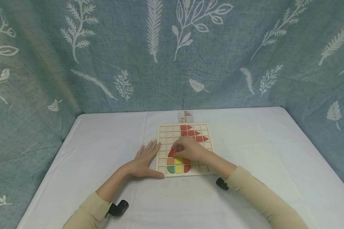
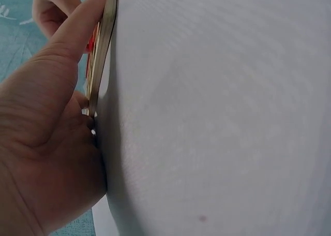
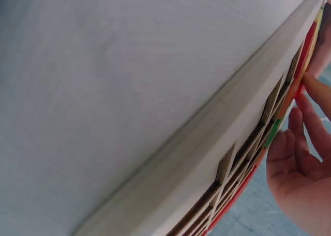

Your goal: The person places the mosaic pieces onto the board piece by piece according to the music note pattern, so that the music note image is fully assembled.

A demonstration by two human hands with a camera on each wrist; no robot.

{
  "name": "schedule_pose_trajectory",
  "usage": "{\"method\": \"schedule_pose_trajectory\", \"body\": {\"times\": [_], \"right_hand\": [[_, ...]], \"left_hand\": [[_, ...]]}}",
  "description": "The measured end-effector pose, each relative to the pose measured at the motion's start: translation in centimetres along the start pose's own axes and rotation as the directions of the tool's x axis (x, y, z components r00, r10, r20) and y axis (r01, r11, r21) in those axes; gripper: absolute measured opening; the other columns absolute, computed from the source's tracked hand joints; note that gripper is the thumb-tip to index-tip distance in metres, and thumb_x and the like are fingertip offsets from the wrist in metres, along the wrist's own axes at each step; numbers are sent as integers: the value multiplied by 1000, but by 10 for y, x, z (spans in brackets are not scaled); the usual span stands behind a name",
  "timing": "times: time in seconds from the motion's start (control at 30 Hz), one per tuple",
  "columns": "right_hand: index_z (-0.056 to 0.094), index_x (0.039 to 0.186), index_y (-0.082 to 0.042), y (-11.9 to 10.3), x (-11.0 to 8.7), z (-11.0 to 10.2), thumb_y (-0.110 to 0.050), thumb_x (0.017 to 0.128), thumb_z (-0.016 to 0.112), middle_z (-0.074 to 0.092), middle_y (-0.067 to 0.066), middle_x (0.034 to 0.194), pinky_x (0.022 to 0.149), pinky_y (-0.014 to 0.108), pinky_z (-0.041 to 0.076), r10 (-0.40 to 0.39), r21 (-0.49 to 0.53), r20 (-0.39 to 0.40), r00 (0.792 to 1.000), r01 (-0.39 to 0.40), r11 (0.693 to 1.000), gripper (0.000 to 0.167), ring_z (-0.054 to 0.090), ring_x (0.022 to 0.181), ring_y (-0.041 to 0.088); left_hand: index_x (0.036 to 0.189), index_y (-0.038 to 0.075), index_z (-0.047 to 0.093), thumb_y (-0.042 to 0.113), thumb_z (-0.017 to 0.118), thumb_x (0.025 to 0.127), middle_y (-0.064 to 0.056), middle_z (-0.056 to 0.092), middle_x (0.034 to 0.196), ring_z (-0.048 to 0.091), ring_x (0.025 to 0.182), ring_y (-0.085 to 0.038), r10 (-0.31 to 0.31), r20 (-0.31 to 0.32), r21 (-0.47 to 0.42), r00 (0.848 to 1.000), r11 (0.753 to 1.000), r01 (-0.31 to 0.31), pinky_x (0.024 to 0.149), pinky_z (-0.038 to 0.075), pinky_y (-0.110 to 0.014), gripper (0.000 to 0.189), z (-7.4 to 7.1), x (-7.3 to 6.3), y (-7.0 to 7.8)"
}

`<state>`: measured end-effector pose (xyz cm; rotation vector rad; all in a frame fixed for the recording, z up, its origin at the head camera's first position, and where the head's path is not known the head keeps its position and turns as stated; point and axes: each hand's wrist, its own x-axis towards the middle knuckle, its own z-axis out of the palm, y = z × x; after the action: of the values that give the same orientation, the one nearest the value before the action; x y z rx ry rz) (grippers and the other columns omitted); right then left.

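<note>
A wooden grid board (image 1: 162, 154) lies on the white table. My left hand (image 1: 143, 163) is spread at its left side, straight fingers at the left edge and thumb along the near corner. Over the middle of the board, my right hand (image 1: 190, 149) pinches a small red piece (image 3: 298, 93) between thumb and forefinger, low over the cells. A red rounded piece (image 1: 170, 154) shows beside the thumb. Nearer me sit an orange square (image 1: 170, 161), yellow squares (image 1: 179, 169), a green rounded piece (image 1: 170, 169) and a red rounded piece (image 1: 187, 168). The right hand hides some cells.
Red squares and triangles (image 1: 205, 138) form rows in the board's far part. Behind the board lies a small pattern card (image 1: 185, 116). Black wrist cameras (image 1: 118, 208) hang under both forearms. A leaf-patterned blue-green curtain (image 1: 160, 79) stands behind the table.
</note>
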<state>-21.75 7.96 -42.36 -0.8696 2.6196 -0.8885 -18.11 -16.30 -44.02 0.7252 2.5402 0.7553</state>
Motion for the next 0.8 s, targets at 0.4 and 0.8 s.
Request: {"method": "schedule_pose_trajectory", "body": {"times": [0.4,0.8], "right_hand": [[77,102,-17,-2,0,2,-22,86,77,68,-9,94,82,27,49,-24,10,-28,999,24,1000,17,56,88,8],[72,116,-15,2,-15,-12,-29,96,63,67,-3,114,94,38,48,57,95,-189,980,-40,995,26,57,109,17]], "left_hand": [[156,1,11,56,78,74,-17,1,162,-6,149,-31,4,-4,0,1000,1000,-4,117,-7,-52,119,1,0,0],[156,1,10,56,78,74,-18,0,162,-7,149,-31,-6,7,-3,1000,1000,6,117,-7,-51,119,-2,0,2]]}}
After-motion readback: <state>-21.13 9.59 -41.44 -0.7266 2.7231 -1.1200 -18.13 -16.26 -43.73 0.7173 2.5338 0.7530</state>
